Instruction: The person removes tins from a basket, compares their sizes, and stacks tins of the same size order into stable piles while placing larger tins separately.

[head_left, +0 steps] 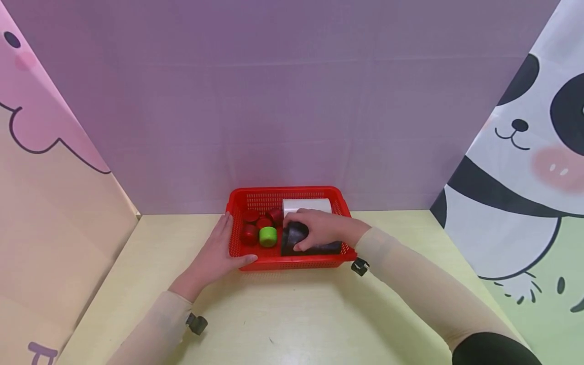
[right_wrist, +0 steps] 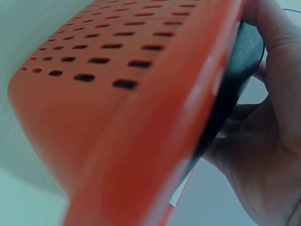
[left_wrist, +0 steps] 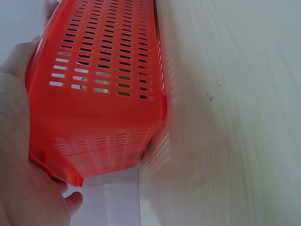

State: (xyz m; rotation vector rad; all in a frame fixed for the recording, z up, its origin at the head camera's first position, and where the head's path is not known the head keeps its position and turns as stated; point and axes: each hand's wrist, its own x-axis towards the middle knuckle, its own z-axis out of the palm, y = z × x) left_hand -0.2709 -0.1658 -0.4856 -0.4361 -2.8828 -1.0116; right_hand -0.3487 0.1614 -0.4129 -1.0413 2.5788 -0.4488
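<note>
A red slotted plastic basket (head_left: 292,262) stands on the table against the backdrop. My left hand (head_left: 218,251) rests at its front left corner, fingers straight along the left end and thumb along the front rim; in the left wrist view the palm lies beside the basket wall (left_wrist: 94,110). My right hand (head_left: 321,227) reaches in from the right and grips a black cylinder (head_left: 328,249), thumb on the near side and fingers over the top. The cylinder lies lengthwise at the basket's front right, partly covered by that hand. Its black surface (right_wrist: 244,52) shows beyond the rim in the right wrist view.
Behind the black cylinder lies a white cylinder (head_left: 306,205). Several small red round pieces (head_left: 249,234) and a green one (head_left: 267,236) sit in the basket's left half. The pale wooden table (head_left: 283,314) extends in front, with a purple backdrop (head_left: 283,126) behind.
</note>
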